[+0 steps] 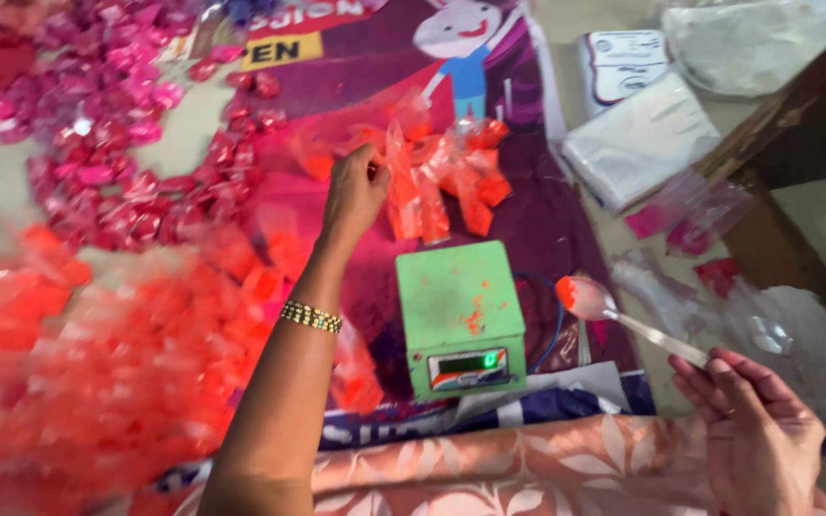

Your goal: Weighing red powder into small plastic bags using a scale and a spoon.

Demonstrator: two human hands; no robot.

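Left hand (356, 191): centre of the frame, arm reaching up from the bottom edge, gold beaded bracelet (311, 316) on the wrist. Grip pinched closed on a small clear plastic packet of orange powder (402, 186), which touches the heap of like orange packets (451, 177) just right of it, upper centre.

Right hand (757, 435): lower right corner. Grip closed on the handle end of a metal spoon (623, 320); the bowl, smeared with orange powder, points up-left and hangs just right of the scale.

Small green weighing scale (459, 304): centre, below the heap, platform bare but dusted orange, lit green display on its front face. It sits between the two hands.

Printed purple banner sheet (537, 220): spread beneath scale and heap.

Large pile of orange-filled packets (97, 363): lower left, blurred.

Spread of pink-filled packets (107, 124): upper left.

Stack of empty clear plastic bags (638, 139): upper right, with a white printed packet (623, 62) above it.

Loose clear bags with pink traces (690, 225): right of the banner, above the spoon.

Floral peach cloth (528, 468): bottom edge.
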